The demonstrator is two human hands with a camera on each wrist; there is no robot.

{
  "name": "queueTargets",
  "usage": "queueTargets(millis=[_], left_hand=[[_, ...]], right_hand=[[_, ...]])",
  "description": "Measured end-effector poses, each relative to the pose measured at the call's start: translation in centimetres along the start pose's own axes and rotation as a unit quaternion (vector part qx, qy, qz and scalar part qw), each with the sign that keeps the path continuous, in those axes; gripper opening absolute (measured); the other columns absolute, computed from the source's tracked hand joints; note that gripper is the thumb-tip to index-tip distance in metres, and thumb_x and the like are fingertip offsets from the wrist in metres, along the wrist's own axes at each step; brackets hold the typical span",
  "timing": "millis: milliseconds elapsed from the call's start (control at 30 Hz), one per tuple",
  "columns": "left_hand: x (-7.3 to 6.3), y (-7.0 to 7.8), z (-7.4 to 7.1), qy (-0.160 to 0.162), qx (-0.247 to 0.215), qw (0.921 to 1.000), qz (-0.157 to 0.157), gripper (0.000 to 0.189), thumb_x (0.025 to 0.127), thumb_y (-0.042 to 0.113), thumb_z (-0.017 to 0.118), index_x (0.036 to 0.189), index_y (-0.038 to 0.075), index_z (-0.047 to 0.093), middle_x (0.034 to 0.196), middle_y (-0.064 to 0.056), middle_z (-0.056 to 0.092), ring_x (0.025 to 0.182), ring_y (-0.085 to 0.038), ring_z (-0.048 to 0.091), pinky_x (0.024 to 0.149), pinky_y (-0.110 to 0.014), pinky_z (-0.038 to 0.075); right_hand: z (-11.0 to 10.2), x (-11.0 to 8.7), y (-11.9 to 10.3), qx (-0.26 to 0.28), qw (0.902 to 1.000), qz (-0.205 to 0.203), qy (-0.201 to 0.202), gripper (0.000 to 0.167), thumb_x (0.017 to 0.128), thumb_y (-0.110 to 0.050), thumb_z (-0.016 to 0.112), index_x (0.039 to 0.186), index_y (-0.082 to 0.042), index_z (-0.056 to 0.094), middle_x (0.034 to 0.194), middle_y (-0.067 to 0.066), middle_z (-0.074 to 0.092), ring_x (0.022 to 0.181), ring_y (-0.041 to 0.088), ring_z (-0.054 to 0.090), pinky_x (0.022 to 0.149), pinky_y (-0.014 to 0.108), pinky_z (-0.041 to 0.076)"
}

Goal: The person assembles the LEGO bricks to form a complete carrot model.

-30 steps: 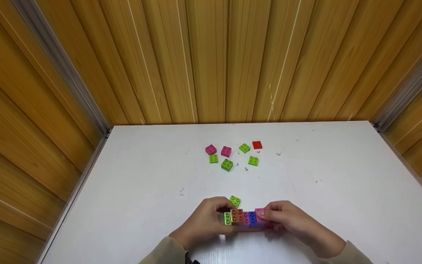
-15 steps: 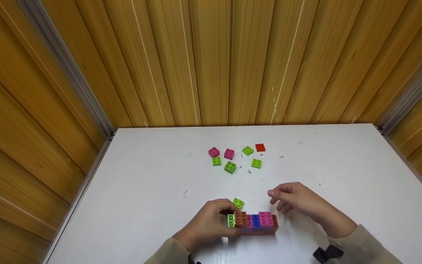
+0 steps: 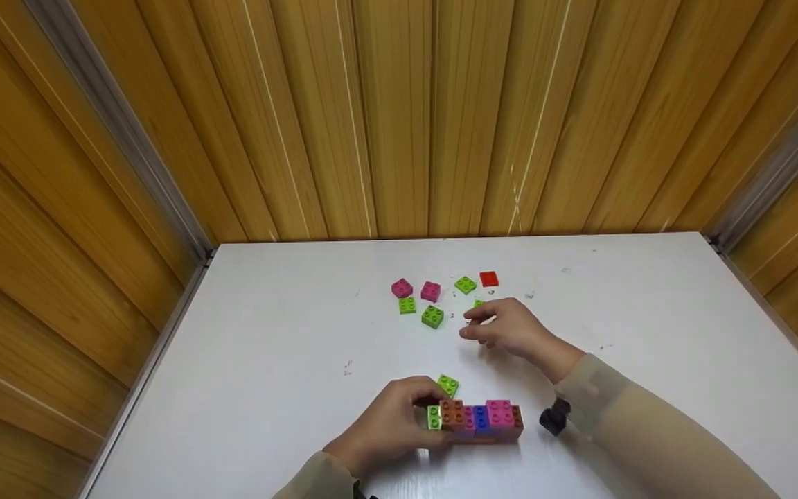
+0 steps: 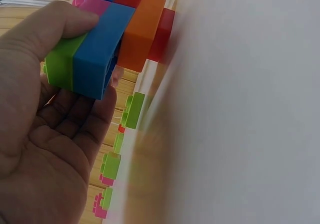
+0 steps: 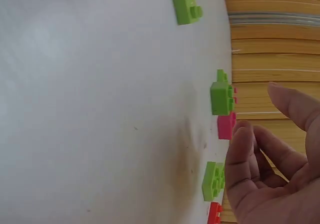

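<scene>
My left hand [image 3: 392,419] grips the left end of a joined block of toy building bricks [image 3: 499,416], with green, brown, pink and blue on top. In the left wrist view the thumb lies over a green brick [image 4: 62,58] and a blue brick [image 4: 97,58] of the block, above orange and red ones. My right hand [image 3: 513,329] hangs over the middle of the table, holding nothing, its thumb and fingers apart. Just beyond it, a green brick [image 3: 479,303] is partly hidden by the hand. Behind the block lies a flat green brick [image 3: 448,385], close to the left fingers.
Farther back on the white table [image 3: 288,333] lie loose pink bricks [image 3: 430,291], several green bricks [image 3: 432,317] and a flat red brick [image 3: 488,278]. A wood-patterned wall [image 3: 399,125] rises along the back edge, with side panels left and right.
My right hand has let go of the pink brick at the block's right end and moved forward and left toward the loose bricks. The left hand keeps hold of the block.
</scene>
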State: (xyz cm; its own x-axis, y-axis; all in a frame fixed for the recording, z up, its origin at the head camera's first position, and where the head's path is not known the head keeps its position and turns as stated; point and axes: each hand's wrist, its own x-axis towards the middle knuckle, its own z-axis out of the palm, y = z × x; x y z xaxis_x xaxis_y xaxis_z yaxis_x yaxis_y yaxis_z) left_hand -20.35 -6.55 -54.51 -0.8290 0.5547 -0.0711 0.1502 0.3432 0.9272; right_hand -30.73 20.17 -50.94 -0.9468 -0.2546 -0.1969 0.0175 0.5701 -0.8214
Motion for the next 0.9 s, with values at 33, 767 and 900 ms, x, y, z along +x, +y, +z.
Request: queueTargets(millis=[33, 767, 900], left_hand=[[0.0, 0.0, 0.0, 0.001, 0.000, 1.0000, 0.000, 0.034, 0.086, 0.014, 0.098, 0.115, 0.024, 0.083, 0.116, 0.016, 0.078, 0.113, -0.001, 0.072, 0.111, -0.026, 0.056], [0.0, 0.1, 0.0, 0.002, 0.000, 0.9998, 0.022, 0.033, 0.086, 0.015, 0.098, 0.114, 0.024, 0.083, 0.114, 0.016, 0.077, 0.110, 0.000, 0.072, 0.107, -0.024, 0.057], [-0.1, 0.0, -0.1, 0.001, -0.002, 0.9999, 0.017, 0.032, 0.086, 0.014, 0.098, 0.114, 0.023, 0.083, 0.114, 0.016, 0.077, 0.110, 0.001, 0.072, 0.106, -0.023, 0.057]], right_hand=[[0.3, 0.6, -0.2, -0.004, 1.0000, 0.001, 0.001, 0.050, 0.097, -0.027, 0.090, 0.138, 0.000, 0.078, 0.121, 0.013, 0.079, 0.086, 0.014, 0.073, 0.077, 0.028, 0.061], [3.0, 5.5, -2.3, -0.071, 0.9974, 0.002, 0.012, 0.044, 0.093, -0.024, 0.095, 0.130, -0.004, 0.082, 0.109, 0.010, 0.076, 0.080, 0.015, 0.069, 0.068, 0.025, 0.057], [3.3, 5.8, -2.5, -0.073, 0.9973, -0.002, 0.009, 0.038, 0.092, -0.021, 0.095, 0.124, -0.004, 0.084, 0.107, 0.008, 0.078, 0.080, 0.014, 0.069, 0.069, 0.024, 0.056]])
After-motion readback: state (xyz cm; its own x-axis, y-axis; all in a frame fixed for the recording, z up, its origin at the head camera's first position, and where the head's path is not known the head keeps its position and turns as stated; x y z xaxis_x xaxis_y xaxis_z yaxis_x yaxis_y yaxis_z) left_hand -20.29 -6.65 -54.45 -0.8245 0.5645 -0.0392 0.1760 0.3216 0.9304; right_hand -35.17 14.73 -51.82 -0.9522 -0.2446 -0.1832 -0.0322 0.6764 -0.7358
